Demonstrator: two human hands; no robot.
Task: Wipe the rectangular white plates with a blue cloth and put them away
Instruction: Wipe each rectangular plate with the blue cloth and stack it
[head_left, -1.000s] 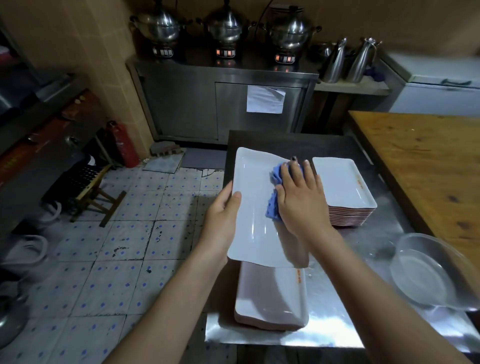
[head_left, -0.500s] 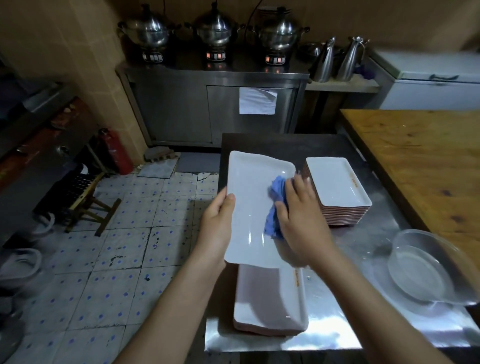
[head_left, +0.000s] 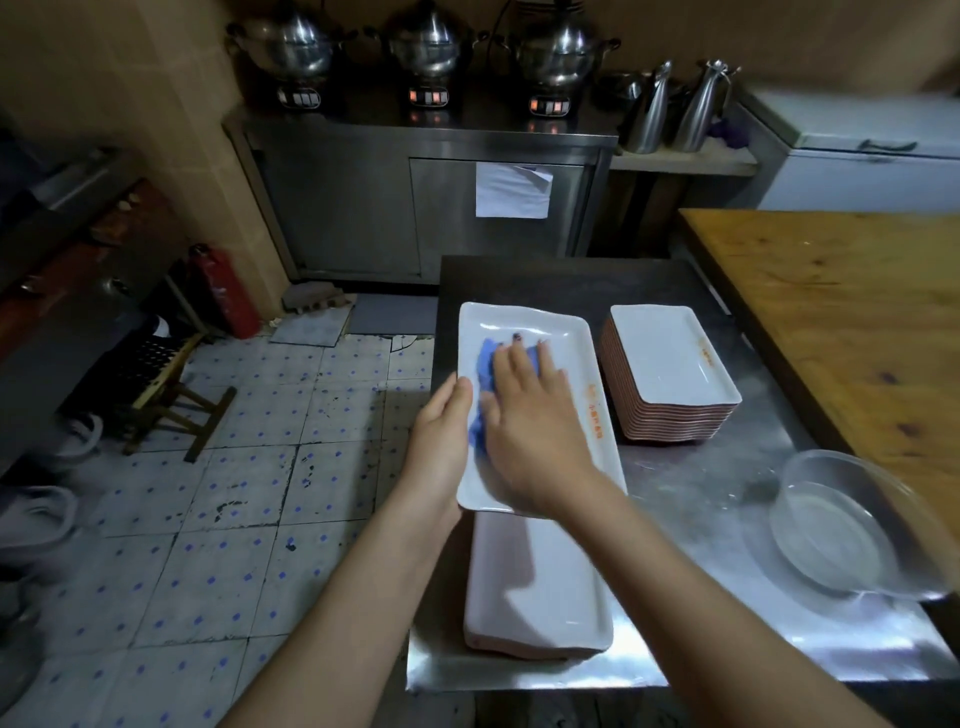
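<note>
Fingers on the cloth: the right hand (head_left: 530, 426) lays its fingers (head_left: 511, 369) straight and slightly spread on the blue cloth (head_left: 485, 364), pressing it flat against the plate. Dark nails show at the tips.
Fingers on the rim: the left hand (head_left: 441, 431) grips the left long edge of the held plate (head_left: 561, 343) with the thumb on top of the rim. The other fingers go underneath and are hidden, so I cannot tell how they lie.
Held plate: rectangular and white, raised above the steel table (head_left: 701, 493) with its long side running away from the person. Orange print runs along its right rim.
Blue cloth: bunched on the left half of the held plate, showing past the fingertips and again between the two hands.
Near pile: a low pile of rectangular white plates (head_left: 535, 582) lies on the near part of the table. Its far end is covered by the held plate, and the right forearm's shadow falls across it.
Far pile: a taller pile of the same plates (head_left: 670, 358) stands on the table to the right of the held plate, apart from it. Reddish undersides show down its side.
Glass bowl: the clear bowl (head_left: 841, 540) sits at the table's right edge, beside the wooden counter (head_left: 841, 312).
Back wall: three steel pots (head_left: 426, 47) stand on a steel cabinet (head_left: 363, 208), with two steel jugs (head_left: 675, 109) to their right.
Floor: pale tiles with blue dots (head_left: 208, 519), a red fire extinguisher (head_left: 223, 291) and a small stool (head_left: 171, 400).
</note>
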